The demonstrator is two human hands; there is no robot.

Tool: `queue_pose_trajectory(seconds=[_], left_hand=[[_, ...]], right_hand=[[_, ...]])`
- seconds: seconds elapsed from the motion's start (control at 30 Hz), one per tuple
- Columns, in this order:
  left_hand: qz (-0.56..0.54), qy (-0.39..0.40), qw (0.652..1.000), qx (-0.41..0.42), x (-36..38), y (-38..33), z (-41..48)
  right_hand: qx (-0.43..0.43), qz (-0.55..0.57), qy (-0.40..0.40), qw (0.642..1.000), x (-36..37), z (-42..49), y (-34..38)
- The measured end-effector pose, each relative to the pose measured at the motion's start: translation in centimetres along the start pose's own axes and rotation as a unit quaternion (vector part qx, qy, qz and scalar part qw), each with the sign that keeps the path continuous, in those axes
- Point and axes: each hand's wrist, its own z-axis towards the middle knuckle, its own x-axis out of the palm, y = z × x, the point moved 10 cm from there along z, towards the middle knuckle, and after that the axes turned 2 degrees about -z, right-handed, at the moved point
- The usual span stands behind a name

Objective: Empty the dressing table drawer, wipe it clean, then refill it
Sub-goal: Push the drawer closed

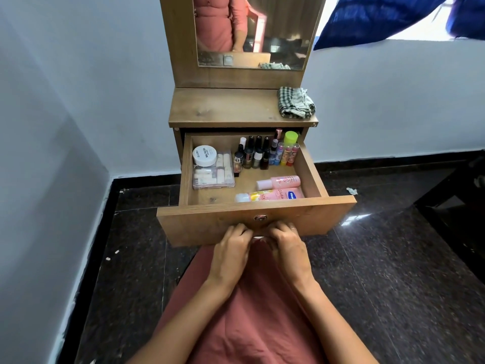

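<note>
The wooden drawer (312, 174) of the dressing table stands pulled out. Inside lie a white round jar (204, 155) on a clear plastic box (214, 173), a row of nail polish bottles (253, 155), lip balm tubes (288, 153), a green-capped bottle (290, 137) and pink lotion bottles (279, 182) along the front right. A checked cloth (295, 102) sits crumpled on the tabletop's right side. My left hand (232, 250) and my right hand (287, 246) are side by side at the lower edge of the drawer front (199, 223), fingers curled on it below the round lock (260, 218).
A mirror (278, 30) rises behind the tabletop (223, 106). White walls close in on the left and behind. The floor is dark polished stone (380, 271). Dark furniture (456, 206) stands at the right, and blue fabric (388, 14) hangs at the top right.
</note>
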Motion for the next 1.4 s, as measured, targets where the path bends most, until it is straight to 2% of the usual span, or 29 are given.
queue_pose_trajectory(seconds=[0.23, 0.53, 1.4], left_hand=[[-0.029, -0.016, 0.999, 0.001, 0.1, 0.2, 0.5], [-0.084, 0.028, 0.996, -0.033, 0.9, 1.3, 3.2], [-0.080, 0.048, 0.994, -0.055, 2.8, 5.8, 15.9]], right_hand=[[0.013, 0.023, 0.000, 1.000, 0.1, 0.4, -0.1], [0.016, 0.041, -0.007, 0.999, 0.2, 3.4, 0.4], [0.012, 0.061, -0.029, 0.998, 2.5, 16.4, -0.2]])
